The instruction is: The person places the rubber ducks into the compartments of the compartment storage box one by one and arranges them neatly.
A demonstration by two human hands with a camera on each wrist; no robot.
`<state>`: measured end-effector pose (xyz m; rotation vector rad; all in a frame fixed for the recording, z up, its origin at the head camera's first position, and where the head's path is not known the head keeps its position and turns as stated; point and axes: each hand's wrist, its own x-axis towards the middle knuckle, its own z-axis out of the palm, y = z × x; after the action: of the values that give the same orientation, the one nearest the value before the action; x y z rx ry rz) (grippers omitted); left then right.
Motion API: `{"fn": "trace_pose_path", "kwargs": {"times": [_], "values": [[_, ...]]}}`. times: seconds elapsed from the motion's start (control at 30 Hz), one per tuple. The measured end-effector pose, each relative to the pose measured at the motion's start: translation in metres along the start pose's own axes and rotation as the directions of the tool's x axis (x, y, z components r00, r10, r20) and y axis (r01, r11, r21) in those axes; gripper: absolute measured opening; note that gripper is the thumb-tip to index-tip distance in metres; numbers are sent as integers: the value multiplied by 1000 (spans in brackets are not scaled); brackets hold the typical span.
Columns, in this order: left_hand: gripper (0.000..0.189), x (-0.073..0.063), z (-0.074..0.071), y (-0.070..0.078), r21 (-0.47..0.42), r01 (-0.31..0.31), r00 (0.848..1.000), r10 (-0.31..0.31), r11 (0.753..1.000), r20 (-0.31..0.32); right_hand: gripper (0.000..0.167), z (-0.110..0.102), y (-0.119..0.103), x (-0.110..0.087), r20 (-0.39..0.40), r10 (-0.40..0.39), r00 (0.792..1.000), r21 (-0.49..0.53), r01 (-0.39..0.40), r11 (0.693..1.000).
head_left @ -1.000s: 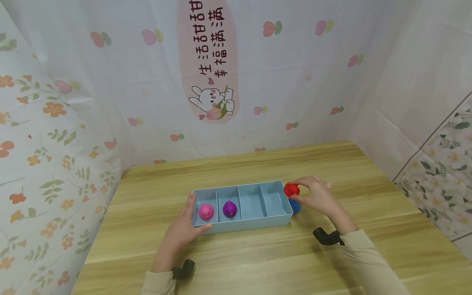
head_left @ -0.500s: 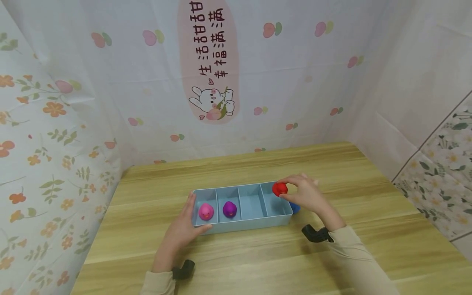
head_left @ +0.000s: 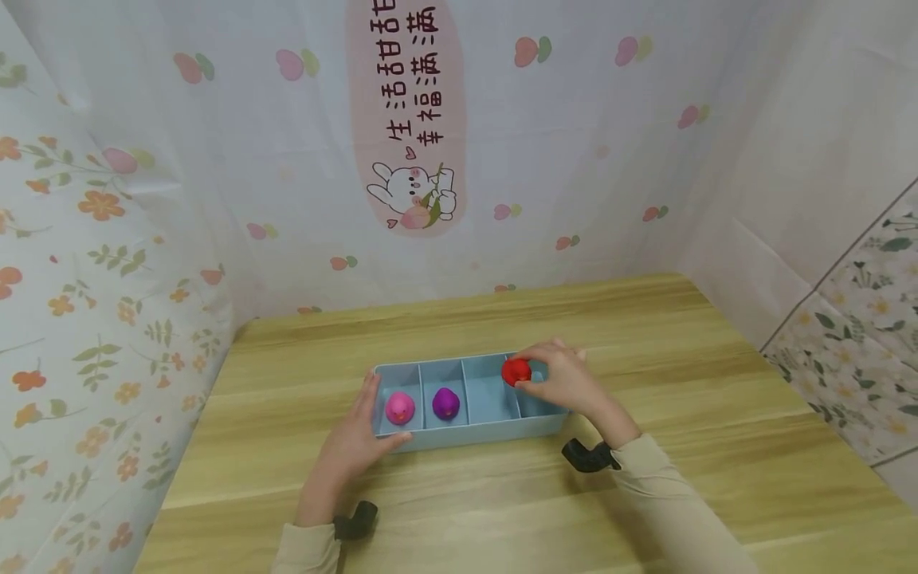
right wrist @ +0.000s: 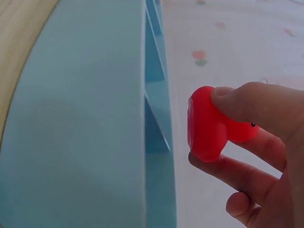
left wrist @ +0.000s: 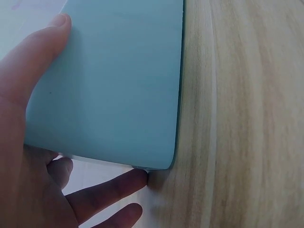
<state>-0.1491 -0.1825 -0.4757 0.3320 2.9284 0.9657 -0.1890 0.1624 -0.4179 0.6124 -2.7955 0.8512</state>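
Observation:
A light blue divided box (head_left: 473, 436) with a row of several compartments sits on the table. My left hand (head_left: 353, 440) grips its left end, thumb along the front wall and fingers at the end wall; the left wrist view shows the thumb (left wrist: 50, 40) against the box wall. Between right thumb and fingers, my right hand (head_left: 570, 384) pinches a red rubber duck (right wrist: 207, 126), held above the box's rim near the divider between the two right compartments. A pink rubber duck (head_left: 400, 408) lies in the leftmost compartment, a purple rubber duck (head_left: 446, 404) in the one beside it.
The wood-grain table (head_left: 459, 510) ends at a patterned cloth backdrop (head_left: 287, 159) behind, with more cloth at both sides. A black wrist mount (head_left: 590, 456) sticks out from the right wrist, another mount (head_left: 356, 520) from the left.
My right hand has carried the red duck leftward, from beyond the box's right end to over the box. A blue thing at that end is now hidden. The left hand stays put.

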Motion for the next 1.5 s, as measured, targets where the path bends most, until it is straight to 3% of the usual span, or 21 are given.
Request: {"fn": "trace_pose_path", "kwargs": {"times": [0.43,0.67,1.0,1.5], "values": [[112,1,-4,1,5,-8,1000,8,1000,-6,35,16,-16,13,65,-24,998,-4,24,1000],[112,-1,-5,2,1,-11,1000,11,1000,-9,32,29,-15,17,126,-58,990,-71,67,995],[111,-2,-5,3,-9,-3,1000,3,1000,-4,30,42,-16,21,232,-5,973,-189,51,981],[111,-1,-4,4,-3,3,1000,-3,1000,-5,34,52,-24,24,212,26,977,-299,39,954]]}}
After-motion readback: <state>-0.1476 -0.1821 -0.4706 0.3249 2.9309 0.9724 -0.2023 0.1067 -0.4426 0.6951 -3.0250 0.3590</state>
